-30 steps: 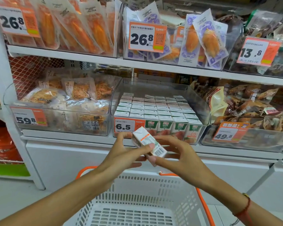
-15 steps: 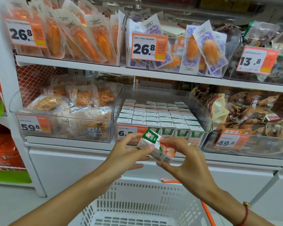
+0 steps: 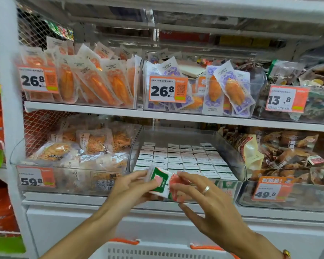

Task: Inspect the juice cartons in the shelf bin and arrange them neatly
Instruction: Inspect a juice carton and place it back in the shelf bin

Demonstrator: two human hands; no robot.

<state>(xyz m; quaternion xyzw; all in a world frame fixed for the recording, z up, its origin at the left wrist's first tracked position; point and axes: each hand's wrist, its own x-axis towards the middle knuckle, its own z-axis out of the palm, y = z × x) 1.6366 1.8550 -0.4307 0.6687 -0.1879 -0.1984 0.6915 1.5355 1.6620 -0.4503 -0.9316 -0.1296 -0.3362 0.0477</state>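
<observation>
Shelf bin [image 3: 230,146]: clear, mid-shelf, packed with upright cartons [image 3: 183,159] in rows.
Left hand [image 3: 127,189]: grasping the held carton's left side.
Right hand [image 3: 204,200]: fingertips pinching its right side.
Held carton [image 3: 162,181]: tilted, at bin's front edge.

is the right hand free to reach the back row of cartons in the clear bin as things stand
Probably not yet: the right hand and left hand both hold a juice carton at the clear bin front. The open top leaves the back row unobstructed.
</observation>
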